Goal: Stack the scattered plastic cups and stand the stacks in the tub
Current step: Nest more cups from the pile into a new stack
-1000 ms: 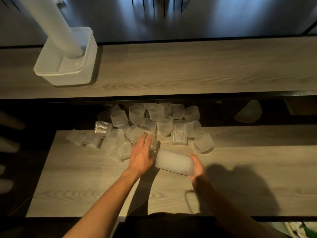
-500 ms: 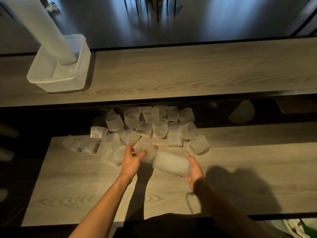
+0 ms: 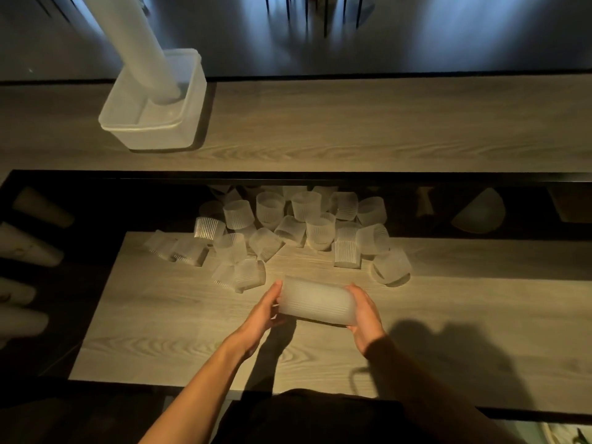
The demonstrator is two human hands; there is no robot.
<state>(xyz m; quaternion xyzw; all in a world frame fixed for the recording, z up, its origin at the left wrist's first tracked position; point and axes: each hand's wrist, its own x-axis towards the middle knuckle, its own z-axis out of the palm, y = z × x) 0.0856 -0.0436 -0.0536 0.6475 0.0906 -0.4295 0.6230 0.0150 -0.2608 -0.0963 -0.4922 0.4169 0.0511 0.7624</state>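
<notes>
One tub, two stacks, twenty-odd cups

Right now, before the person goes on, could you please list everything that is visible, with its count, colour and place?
short stack: one, frosted white, lying sideways between both hands, over the lower table
loose cups: many, too crowded to count, frosted and ribbed, heaped at the lower table's far edge
tub: one, translucent white, on the upper counter, left
tall stack: one, white, leaning in the tub, top out of frame
lower table: one, pale wood, nearest
upper counter: one, pale wood, beyond
pale cones: several, far left in the dark, possibly cup stacks
pale dome: one, right, in shadow, unclear
left hand: fingers straight, pressing the short stack's left end
right hand: holding its right end
</notes>
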